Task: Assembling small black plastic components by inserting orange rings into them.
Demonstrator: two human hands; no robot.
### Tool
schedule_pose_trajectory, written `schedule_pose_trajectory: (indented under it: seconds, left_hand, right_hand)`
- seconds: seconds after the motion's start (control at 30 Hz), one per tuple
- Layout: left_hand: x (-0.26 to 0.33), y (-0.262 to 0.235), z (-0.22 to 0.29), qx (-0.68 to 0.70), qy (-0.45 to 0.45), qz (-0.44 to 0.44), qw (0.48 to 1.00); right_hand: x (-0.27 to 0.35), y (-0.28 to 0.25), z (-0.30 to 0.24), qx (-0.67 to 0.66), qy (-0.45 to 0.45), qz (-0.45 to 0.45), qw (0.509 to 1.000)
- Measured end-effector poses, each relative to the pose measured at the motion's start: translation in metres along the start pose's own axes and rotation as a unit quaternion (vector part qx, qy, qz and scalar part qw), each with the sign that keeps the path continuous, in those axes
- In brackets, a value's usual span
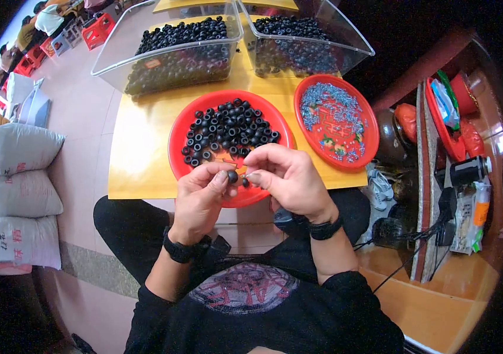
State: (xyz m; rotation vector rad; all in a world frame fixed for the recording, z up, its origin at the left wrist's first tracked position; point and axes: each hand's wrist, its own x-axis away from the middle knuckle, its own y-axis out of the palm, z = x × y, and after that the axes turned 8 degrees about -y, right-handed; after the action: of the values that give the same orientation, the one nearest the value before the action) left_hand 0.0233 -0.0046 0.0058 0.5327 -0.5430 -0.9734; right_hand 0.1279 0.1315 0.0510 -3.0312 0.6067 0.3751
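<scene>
My left hand (195, 192) pinches a round black bead-like piece (232, 176) between thumb and fingertips, over the near part of a red round tray (176, 135). Close beside it, my right hand (290, 177) is closed in a pinch. A smaller dark piece (245, 182) shows just under the right thumb tip; whether the right fingers hold it or something else is too small to tell. Many loose black hollow round pieces (231, 127) lie in the tray, mostly toward its far side. Both wrists wear black bands.
A second red tray (371, 144) with tiny bluish clear bits stands to the right on the yellow table (139, 159). Two clear plastic bins (175, 50) (346, 44) of black pieces stand at the back. White sacks (18, 192) are stacked at left; a shelf (425, 206) stands at right.
</scene>
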Motion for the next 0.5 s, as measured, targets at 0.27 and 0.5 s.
schedule_pose_trajectory:
  seconds: [0.27, 0.5]
  left_hand:
    - [0.002, 0.002, -0.002, 0.007, 0.008, 0.027, 1.0]
    - [0.004, 0.007, -0.004, -0.096, 0.043, 0.076, 0.992]
  right_hand:
    - [-0.001, 0.01, 0.01, 0.082, 0.004, -0.034, 0.996]
    - [-0.001, 0.011, 0.011, 0.176, -0.041, -0.029, 0.983]
